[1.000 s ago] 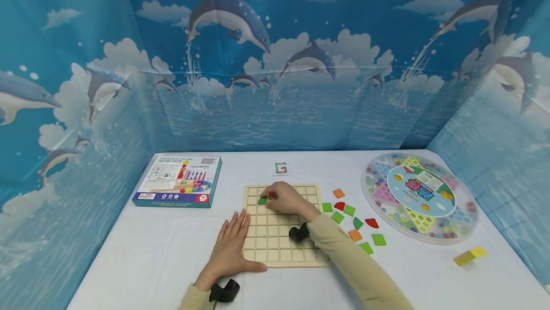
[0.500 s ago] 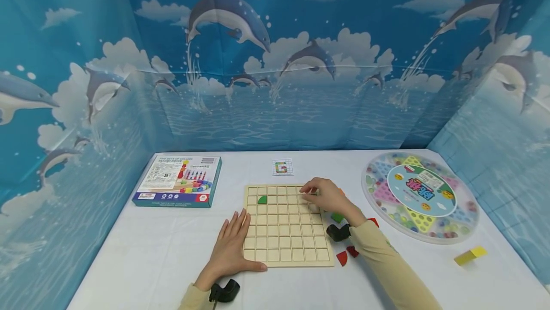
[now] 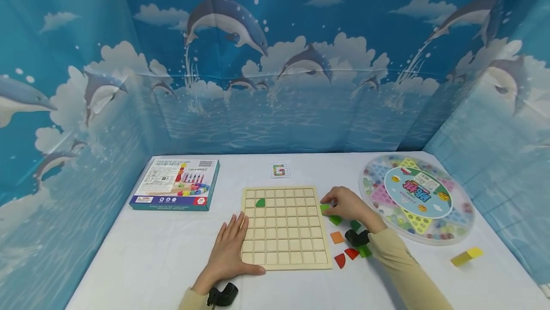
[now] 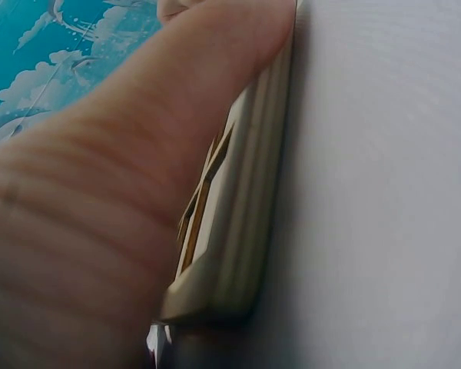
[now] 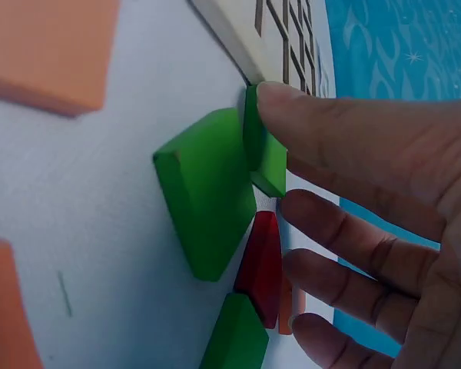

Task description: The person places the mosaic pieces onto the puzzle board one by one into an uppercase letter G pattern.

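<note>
A pale wooden grid board point(image 3: 283, 229) lies in the middle of the table, with one green quarter-circle piece point(image 3: 260, 202) in a cell near its upper left. My left hand point(image 3: 229, 248) rests along the board's lower left corner, fingers straight and thumb stretched along the front edge. Beyond the board's right edge, my right hand point(image 3: 345, 203) pinches a green square tile point(image 5: 265, 150) between thumb and forefinger. Another green tile point(image 5: 207, 188) lies right beside it, and a red piece point(image 5: 261, 265) sits below the fingers in the right wrist view.
Right of the board are an orange tile point(image 3: 337, 237) and red quarter-circles point(image 3: 340, 260). A small pattern card point(image 3: 280, 170) lies behind the board. A boxed toy point(image 3: 174, 200) is at back left, a round marble game point(image 3: 417, 190) at right, and a yellow block point(image 3: 467, 256) near it.
My right hand has let go of the green quarter-circle on the board and moved right to the loose pieces, where it has taken hold of a green tile. The left hand stays put.
</note>
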`<state>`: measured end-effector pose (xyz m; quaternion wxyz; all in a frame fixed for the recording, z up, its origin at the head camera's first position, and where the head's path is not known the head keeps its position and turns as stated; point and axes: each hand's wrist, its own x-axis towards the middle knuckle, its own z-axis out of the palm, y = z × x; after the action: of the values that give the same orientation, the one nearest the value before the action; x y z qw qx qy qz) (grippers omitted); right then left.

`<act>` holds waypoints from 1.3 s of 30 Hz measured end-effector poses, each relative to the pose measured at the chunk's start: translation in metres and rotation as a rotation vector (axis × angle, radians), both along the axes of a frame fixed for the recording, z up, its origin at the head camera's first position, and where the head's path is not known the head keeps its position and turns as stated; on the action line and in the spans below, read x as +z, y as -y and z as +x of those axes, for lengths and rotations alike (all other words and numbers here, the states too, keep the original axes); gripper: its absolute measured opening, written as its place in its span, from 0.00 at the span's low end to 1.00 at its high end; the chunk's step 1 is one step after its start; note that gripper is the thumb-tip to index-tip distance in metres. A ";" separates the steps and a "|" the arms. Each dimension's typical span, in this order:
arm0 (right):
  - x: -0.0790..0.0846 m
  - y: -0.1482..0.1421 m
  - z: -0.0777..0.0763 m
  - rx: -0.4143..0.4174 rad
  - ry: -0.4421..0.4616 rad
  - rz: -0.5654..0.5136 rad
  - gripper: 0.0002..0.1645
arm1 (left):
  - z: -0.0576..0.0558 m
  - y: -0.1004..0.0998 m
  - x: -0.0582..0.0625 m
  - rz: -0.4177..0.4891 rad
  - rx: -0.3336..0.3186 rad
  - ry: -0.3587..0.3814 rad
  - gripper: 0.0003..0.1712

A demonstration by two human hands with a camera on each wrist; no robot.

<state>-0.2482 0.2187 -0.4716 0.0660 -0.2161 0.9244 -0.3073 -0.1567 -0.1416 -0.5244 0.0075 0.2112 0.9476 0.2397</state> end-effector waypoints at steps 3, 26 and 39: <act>-0.002 0.000 0.000 -0.002 -0.009 -0.008 0.12 | 0.000 0.000 -0.001 0.002 -0.004 -0.004 0.77; -0.007 0.001 0.002 -0.065 -0.059 -0.031 0.08 | 0.001 0.003 0.000 0.008 0.002 0.012 0.77; 0.001 0.049 -0.005 -0.075 -0.108 -0.161 0.03 | -0.001 0.004 0.001 0.003 -0.005 0.014 0.77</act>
<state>-0.2531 0.1694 -0.4709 -0.0129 -0.2023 0.9063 -0.3710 -0.1574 -0.1455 -0.5239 0.0142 0.2118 0.9467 0.2423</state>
